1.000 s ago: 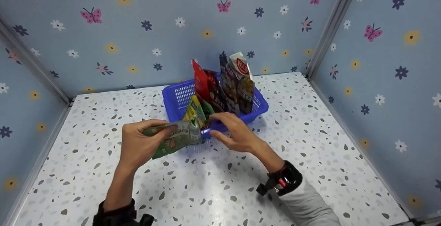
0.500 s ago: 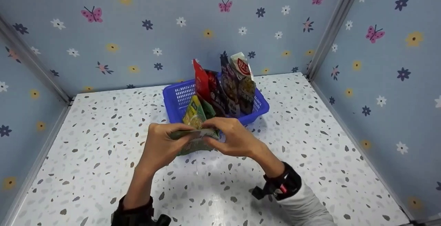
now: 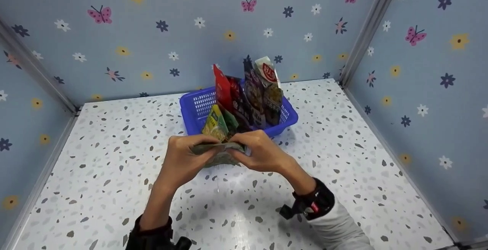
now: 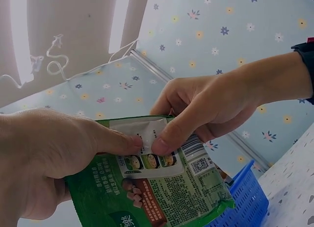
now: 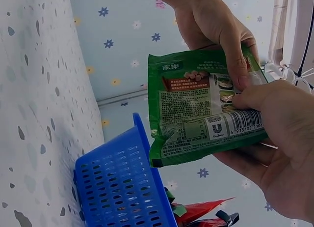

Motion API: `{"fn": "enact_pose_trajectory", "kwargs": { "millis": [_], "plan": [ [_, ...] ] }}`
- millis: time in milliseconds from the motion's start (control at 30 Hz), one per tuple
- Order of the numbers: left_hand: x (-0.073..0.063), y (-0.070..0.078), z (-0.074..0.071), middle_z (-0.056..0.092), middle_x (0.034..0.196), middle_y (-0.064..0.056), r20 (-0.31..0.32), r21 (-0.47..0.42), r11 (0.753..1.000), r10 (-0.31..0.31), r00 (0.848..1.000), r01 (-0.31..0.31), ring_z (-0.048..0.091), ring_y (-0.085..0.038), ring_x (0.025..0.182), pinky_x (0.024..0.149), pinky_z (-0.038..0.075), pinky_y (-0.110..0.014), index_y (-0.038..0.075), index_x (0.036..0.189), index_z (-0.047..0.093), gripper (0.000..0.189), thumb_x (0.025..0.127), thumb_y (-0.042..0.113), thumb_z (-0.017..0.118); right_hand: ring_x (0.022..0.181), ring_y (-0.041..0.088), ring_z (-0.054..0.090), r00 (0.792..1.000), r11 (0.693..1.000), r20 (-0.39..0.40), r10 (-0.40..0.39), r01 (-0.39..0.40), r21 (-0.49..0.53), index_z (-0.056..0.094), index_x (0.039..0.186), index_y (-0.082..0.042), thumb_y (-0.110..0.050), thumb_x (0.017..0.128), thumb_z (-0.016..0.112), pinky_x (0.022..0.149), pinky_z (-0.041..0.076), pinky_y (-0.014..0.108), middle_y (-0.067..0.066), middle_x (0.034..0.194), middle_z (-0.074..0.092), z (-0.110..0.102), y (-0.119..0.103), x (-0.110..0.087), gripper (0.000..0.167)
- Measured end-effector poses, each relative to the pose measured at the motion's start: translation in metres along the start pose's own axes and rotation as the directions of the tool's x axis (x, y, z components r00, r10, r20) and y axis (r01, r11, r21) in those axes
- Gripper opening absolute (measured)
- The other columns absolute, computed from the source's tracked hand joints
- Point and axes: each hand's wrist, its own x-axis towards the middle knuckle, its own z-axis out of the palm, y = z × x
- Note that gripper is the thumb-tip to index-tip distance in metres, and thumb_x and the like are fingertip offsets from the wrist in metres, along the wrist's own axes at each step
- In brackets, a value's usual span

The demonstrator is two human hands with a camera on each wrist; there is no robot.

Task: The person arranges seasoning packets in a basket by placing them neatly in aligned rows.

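Both hands grip a green food packet [image 4: 147, 183] along one edge, thumbs on its printed back and fingers behind. My left hand [image 3: 188, 158] pinches it from the left; my right hand [image 3: 263, 153] pinches it close beside, with the two thumbtips nearly meeting. Small food pictures, fine text and a barcode show on the packet's back in both wrist views. In the head view the packet is seen almost edge-on, in front of the near rim of a blue plastic basket [image 3: 192, 116].
In the basket stand a yellow-green packet [image 3: 215, 124], a red packet [image 3: 223, 88], a dark packet [image 3: 253, 93] and a white-topped packet [image 3: 270, 90]. The speckled white tabletop [image 3: 114, 158] surrounds it, bounded by flower-patterned walls [image 3: 206, 44].
My left hand has moved right with the packet. My right hand, open near the basket a second ago, now pinches the packet's edge too. The basket's packets have not moved.
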Motion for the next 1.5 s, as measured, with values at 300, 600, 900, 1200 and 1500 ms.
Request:
{"fn": "enact_pose_trajectory", "kwargs": {
  "millis": [300,600,900,1200,1500],
  "plan": [
    [0.004,-0.008,-0.001,0.087,0.122,-0.007,-0.144,-0.128,0.986,-0.124,0.982,0.106,0.083,-0.013,0.114,0.101,0.063,-0.020,0.008,0.130,0.083,0.043,0.089,0.007,0.096,0.072,0.019,0.074,0.987,0.992,-0.152,0.043,-0.024,0.120,0.080,0.108,-0.002,-0.002,0.104,0.076,0.069,0.058,0.032,0.011,0.090,0.081,-0.007,0.011,0.000,0.005],
    [0.002,-0.011,0.007,0.078,0.141,-0.009,-0.177,-0.390,0.894,-0.307,0.935,0.219,0.076,-0.017,0.129,0.114,0.059,-0.026,0.000,0.149,0.067,0.057,0.094,-0.006,0.083,0.077,0.007,0.066,0.901,0.917,-0.341,0.266,-0.128,0.377,0.077,0.113,0.007,0.001,0.105,0.072,0.071,0.055,0.025,0.021,0.092,0.077,-0.004,0.007,0.001,0.011],
    [0.002,-0.007,0.045,0.081,0.135,-0.013,-0.146,-0.496,0.833,-0.356,0.923,0.243,0.082,-0.023,0.122,0.104,0.068,-0.037,0.003,0.143,0.072,0.047,0.098,-0.001,0.084,0.098,0.014,0.076,0.771,0.777,-0.366,0.521,-0.252,0.576,0.076,0.134,0.005,-0.006,0.109,0.069,0.086,0.065,0.029,0.016,0.118,0.083,-0.001,-0.006,0.004,0.027],
    [0.001,-0.002,0.064,0.084,0.119,-0.018,-0.136,-0.518,0.799,-0.428,0.894,0.304,0.080,-0.015,0.092,0.075,0.064,-0.026,-0.001,0.134,0.077,0.032,0.103,0.004,0.080,0.094,0.014,0.078,0.729,0.725,-0.369,0.576,-0.249,0.642,0.077,0.131,0.004,-0.009,0.109,0.070,0.083,0.064,0.028,0.004,0.111,0.084,0.002,-0.009,0.006,0.026],
    [0.001,0.000,0.065,0.087,0.107,-0.009,-0.188,-0.516,0.806,-0.438,0.879,0.291,0.075,-0.013,0.080,0.066,0.057,-0.022,-0.003,0.124,0.082,0.022,0.103,0.001,0.079,0.100,0.014,0.078,0.740,0.733,-0.361,0.568,-0.257,0.629,0.076,0.135,0.003,-0.012,0.110,0.069,0.087,0.064,0.028,0.016,0.121,0.084,0.005,-0.008,0.005,0.031]
  ]
}}
